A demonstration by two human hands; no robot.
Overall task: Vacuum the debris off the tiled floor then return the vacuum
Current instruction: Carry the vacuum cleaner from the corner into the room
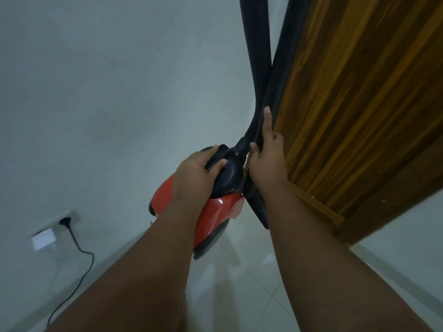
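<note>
Here, red vacuum (215, 207) upright on tiled floor (251, 283), beside wooden door (359, 104). Left hand (194, 173) fingers curled around vacuum's black top. Right hand (268, 161) fingers extended, pressing black hose (256, 68) above vacuum.

No text, label, brand, number or sign could be read anywhere in the head view. The red and black vacuum (217, 207) showed only plain plastic, with no legible marking on the parts that the person's arms left visible. The white adapter (44, 239) at the wall socket was blank as far as the blur allowed, and the wooden door (359, 104) carried nothing but its grain.
</note>
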